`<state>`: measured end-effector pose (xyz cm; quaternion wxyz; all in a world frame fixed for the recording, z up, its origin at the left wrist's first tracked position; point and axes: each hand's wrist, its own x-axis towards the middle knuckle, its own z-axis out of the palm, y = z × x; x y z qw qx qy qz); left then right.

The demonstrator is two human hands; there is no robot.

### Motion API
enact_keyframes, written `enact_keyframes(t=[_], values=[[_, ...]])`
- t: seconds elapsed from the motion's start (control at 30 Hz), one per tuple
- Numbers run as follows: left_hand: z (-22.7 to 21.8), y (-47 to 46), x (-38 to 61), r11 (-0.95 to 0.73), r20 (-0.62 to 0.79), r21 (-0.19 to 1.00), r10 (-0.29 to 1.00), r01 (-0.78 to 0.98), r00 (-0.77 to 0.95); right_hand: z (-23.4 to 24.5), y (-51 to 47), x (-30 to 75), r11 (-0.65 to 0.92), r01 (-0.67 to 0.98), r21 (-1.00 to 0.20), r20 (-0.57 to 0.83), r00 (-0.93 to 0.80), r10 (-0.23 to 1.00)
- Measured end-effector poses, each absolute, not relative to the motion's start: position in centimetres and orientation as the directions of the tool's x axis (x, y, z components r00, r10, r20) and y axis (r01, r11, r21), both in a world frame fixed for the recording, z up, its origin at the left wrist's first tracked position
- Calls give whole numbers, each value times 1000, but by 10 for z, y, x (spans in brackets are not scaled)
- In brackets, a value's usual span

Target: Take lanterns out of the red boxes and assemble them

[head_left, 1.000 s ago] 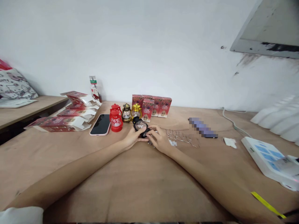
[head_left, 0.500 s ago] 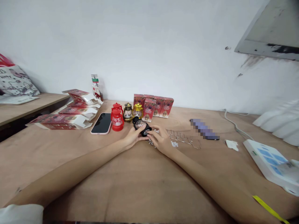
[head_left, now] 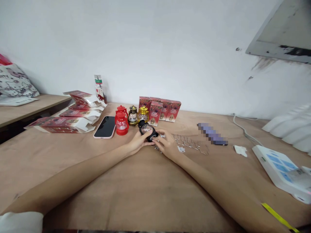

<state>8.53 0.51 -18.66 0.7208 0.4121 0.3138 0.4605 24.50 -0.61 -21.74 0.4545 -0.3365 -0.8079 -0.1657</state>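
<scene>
My left hand point(head_left: 136, 144) is closed around a small black lantern point(head_left: 146, 128) with a clear globe. The lantern lies tilted, its round base turned toward my right hand point(head_left: 169, 147). Thumb and fingers of that hand grip the base edge; whether a tiny part sits between them is hidden. Just beyond stand two red lanterns, the nearer one point(head_left: 121, 124) in front of the other, a black-and-gold lantern point(head_left: 132, 116) and a gold lantern point(head_left: 143, 113). Small metal bits point(head_left: 157, 149) lie beneath my right hand, and bent wire pieces point(head_left: 190, 143) spread to its right.
Red boxes point(head_left: 155, 113) stand near the wall; opened cartons point(head_left: 65, 124) lie at left. A pink-edged phone point(head_left: 105, 127), a blurred purple item point(head_left: 212, 134), a white scrap point(head_left: 240, 150), a white device point(head_left: 279, 168) with a cable and a yellow strip point(head_left: 279, 216) are also on the table.
The view has shifted very slightly. Both hands stay on the black lantern, with barely any movement of the fingers at its base.
</scene>
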Motion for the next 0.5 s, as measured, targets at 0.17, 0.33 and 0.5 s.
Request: enact_keyframes(t=[0.17,0.33,0.5], values=[[-189,6,85,218,-52,888,923,-405,382,-216,-7,244,723,688,-58,850,-346,397],[-189,6,85,223,-59,889,923,-401,381,-215,-8,244,710,704,-24,847,-363,389],[-187,6,85,226,-72,893,925,-388,373,-214,-9,245,693,721,-27,839,-361,407]])
